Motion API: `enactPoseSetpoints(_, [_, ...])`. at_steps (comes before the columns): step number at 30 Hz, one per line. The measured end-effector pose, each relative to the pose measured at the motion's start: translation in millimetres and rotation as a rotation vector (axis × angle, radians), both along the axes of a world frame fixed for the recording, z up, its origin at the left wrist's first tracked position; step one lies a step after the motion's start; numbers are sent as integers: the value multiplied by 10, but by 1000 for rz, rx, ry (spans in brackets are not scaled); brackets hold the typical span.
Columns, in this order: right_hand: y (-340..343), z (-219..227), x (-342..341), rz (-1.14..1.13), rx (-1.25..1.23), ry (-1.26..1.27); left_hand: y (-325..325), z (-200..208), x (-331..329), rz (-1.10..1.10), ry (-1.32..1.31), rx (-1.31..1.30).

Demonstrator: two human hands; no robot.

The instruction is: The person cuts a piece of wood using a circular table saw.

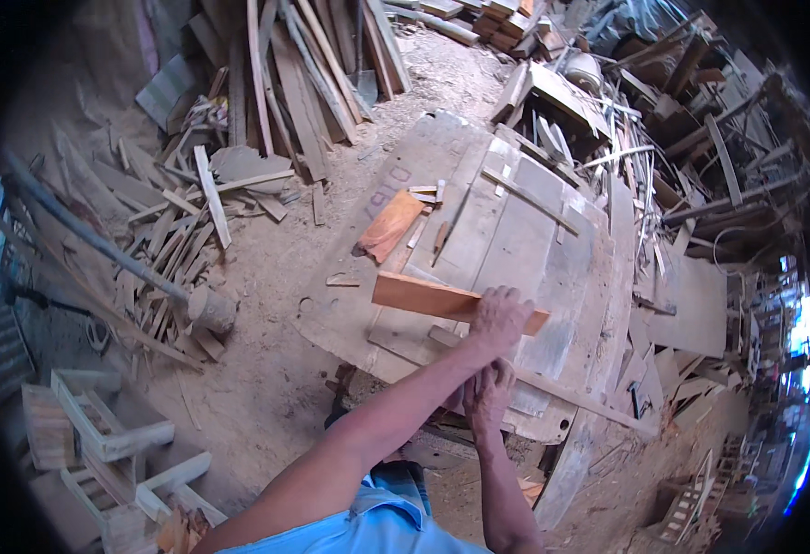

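A reddish-brown wooden board (423, 297) stands on its long edge across the worn wooden worktable (525, 263). My left hand (502, 319) is closed over the board's upper edge toward its right end. Just below it, my right hand (489, 392) is at the table's near side with its fingers curled. Whatever those fingers hold, if anything, is hidden behind the hand and the left forearm. Beside my right hand a long wooden strip (590, 401) runs across the near part of the tabletop.
A reddish slab of wood (394, 226), small offcuts and a thin batten (530, 200) lie farther up the table. Scrap wood (179, 226) heaps the floor at left, near a pale log (211, 309). Wooden frames (114, 434) sit lower left. Leaning planks (308, 83) stand behind.
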State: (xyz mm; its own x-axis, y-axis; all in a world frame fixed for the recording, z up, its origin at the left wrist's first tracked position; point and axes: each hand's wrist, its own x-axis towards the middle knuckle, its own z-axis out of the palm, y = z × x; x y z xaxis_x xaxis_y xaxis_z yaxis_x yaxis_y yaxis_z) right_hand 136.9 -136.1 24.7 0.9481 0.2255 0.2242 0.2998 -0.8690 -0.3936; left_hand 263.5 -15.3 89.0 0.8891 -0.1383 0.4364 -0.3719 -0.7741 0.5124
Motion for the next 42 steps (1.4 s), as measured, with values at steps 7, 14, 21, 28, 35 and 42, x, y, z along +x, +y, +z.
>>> enactPoseSetpoints(7, [25, -157, -23, -72, 41, -125, -76, -693, 179, 52, 284, 188])
enactPoseSetpoints(14, [-34, -248, -26, -120, 129, -194, -99, -737, 57, -69, 257, 26])
enactPoseSetpoints(21, [-71, -242, -6, -118, 229, -256, -361, -738, 105, -149, 407, -66])
enactPoseSetpoints(28, [-127, -272, 7, -119, 200, -242, -639, -601, 196, -170, 425, 16])
enactPoseSetpoints(35, [-303, -281, 138, 7, 134, -168, -786, -461, 208, -63, 554, 82])
enactPoseSetpoints(42, [-401, -265, 285, 68, 17, -116, -751, -450, 314, 3, 638, 86])
